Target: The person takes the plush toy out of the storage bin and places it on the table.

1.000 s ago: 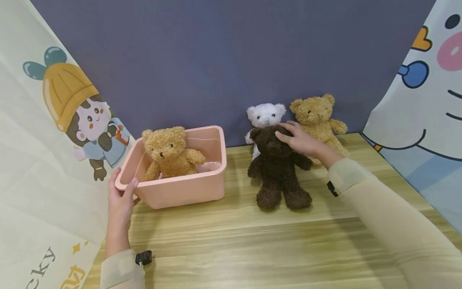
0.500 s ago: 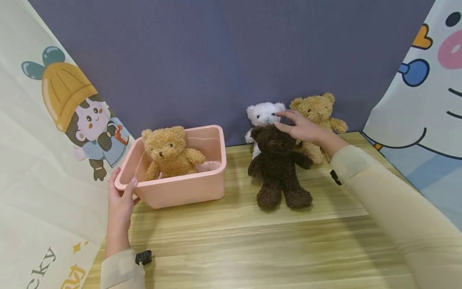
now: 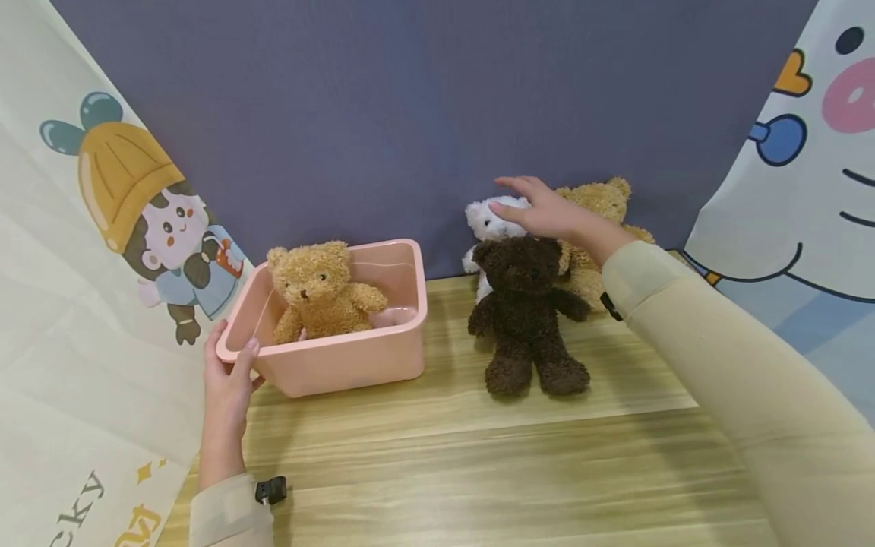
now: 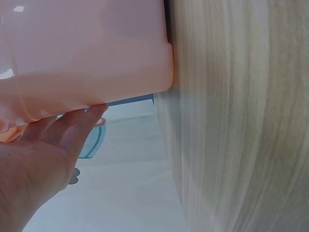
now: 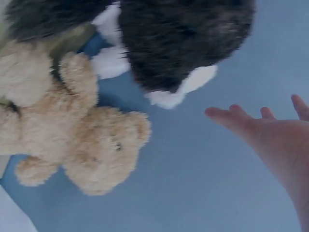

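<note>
My left hand (image 3: pixel 229 387) holds the left end of a pink plastic bin (image 3: pixel 355 361), thumb at the rim and fingers against the outer wall (image 4: pixel 91 53). A tan teddy bear (image 3: pixel 321 292) sits inside the bin. Fingers spread, my right hand (image 3: pixel 540 213) hovers above a dark brown teddy bear (image 3: pixel 526 304) and covers part of a white teddy bear's head (image 3: pixel 485 220) in the head view. The right wrist view shows this hand (image 5: pixel 270 135) apart from the bears. Behind the forearm, another tan teddy bear (image 3: pixel 595 201) is partly hidden.
The bin and bears are on a wood-grain table (image 3: pixel 437 471). A dark blue-grey panel (image 3: pixel 383 114) rises behind them. Printed cloths with cartoon figures hang at the left (image 3: pixel 89 319) and right (image 3: pixel 813 197).
My right hand has lifted off the brown bear's head and moved up and left, in front of the white bear's head. The left hand and bin have stayed put.
</note>
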Available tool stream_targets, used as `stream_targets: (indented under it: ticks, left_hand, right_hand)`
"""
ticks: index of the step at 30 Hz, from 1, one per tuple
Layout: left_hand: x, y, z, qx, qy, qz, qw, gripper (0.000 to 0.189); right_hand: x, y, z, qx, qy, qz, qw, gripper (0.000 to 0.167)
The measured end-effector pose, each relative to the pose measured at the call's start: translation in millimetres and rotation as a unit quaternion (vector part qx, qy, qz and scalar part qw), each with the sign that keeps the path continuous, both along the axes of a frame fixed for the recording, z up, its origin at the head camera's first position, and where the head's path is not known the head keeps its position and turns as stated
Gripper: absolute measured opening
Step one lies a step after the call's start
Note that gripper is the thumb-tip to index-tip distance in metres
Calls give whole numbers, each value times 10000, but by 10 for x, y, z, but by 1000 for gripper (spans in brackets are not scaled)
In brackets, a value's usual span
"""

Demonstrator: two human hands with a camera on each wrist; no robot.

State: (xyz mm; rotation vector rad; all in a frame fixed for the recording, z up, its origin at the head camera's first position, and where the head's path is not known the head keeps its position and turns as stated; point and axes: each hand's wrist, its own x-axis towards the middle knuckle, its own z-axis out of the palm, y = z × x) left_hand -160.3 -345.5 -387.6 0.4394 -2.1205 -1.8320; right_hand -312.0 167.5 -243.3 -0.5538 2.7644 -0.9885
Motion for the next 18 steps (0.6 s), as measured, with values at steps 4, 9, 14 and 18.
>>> stream_targets:
  ticks: [4, 9, 14, 18]
  left_hand:
    - [-5, -3, -13, -18, -34, 10, 10000, 73]
    - [-9, -9, -24, -11, -65, 37, 10000, 72]
    - [-9, -3, -27, 11, 16, 39, 10000, 70]
    - [-12, 9, -31, 18, 147, 48, 9999, 69]
  right_hand:
    - [-13, -220, 120, -28, 57, 89, 9999, 83]
    - [-15, -546, 187, -33, 83, 188, 9998, 84]
    - [-11, -858, 196, -22, 363, 232, 9991, 81]
    - [-31, -1063, 190, -45, 629, 383, 9973, 80]
